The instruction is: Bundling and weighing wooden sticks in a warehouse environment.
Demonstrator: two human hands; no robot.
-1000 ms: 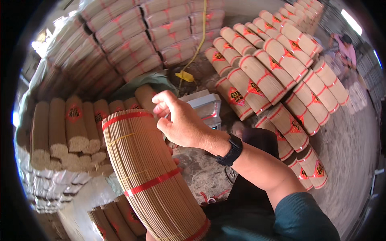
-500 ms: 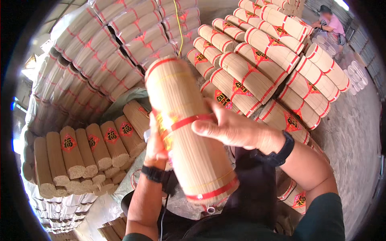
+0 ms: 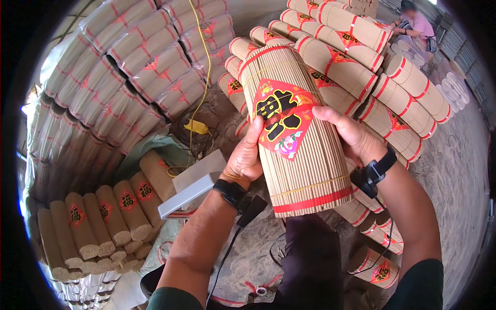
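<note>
I hold a thick bundle of thin pale sticks (image 3: 305,178) in front of me, tilted slightly, its lower end toward me. Red bands circle it near both ends, and thin yellow ties sit just inside them. A red diamond label (image 3: 292,147) with black characters faces up at me, crossed by a red band at its middle. My left hand (image 3: 245,159) grips the bundle's left side, thumb beside the label. On the right side, my right hand (image 3: 351,135) clasps it, thumb lying over the label's right corner. The other fingers are mostly hidden behind the bundle.
Banded bundles (image 3: 341,67) are piled at the far right. Plastic-wrapped bundles (image 3: 150,67) rise at the left, above a row of labelled bundles (image 3: 116,222). A grey box-like device (image 3: 194,188), a yellow cord (image 3: 207,57) and a tape roll (image 3: 261,291) lie around. A person (image 3: 416,26) sits far right.
The bundle has rotated so its label faces me, and it has shifted up and to the right. My left hand has moved right with it; my right thumb now rests at the label.
</note>
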